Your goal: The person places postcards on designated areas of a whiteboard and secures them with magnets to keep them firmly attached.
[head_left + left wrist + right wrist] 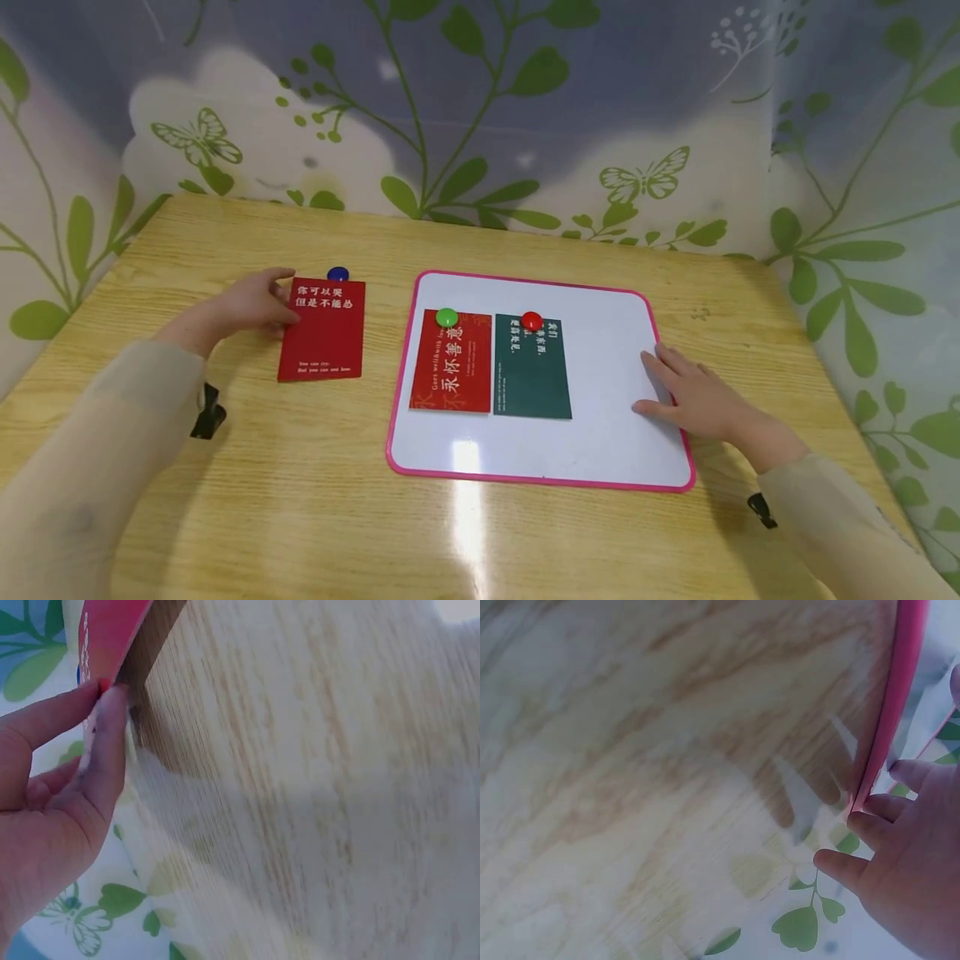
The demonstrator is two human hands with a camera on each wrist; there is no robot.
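Note:
On the left, my left hand (251,307) pinches the left edge of a red card (322,337) with white lettering. The left wrist view has the thumb and a fingertip meeting on that card's edge (112,637), with a shadow gap between card and table. A blue round magnet (338,273) lies just behind the card. My right hand (701,398) rests with spread fingers over the right edge of a pink-framed whiteboard (600,450). Two cards sit side by side on the board: a red one (450,387) under a green magnet (447,317), and a dark green one (532,383) under a red magnet (532,321).
The wooden table (300,500) carries everything. Behind it hangs a leaf-and-butterfly patterned covering (480,108), which continues along both sides. A bright light reflection crosses the board's lower part and the table in front.

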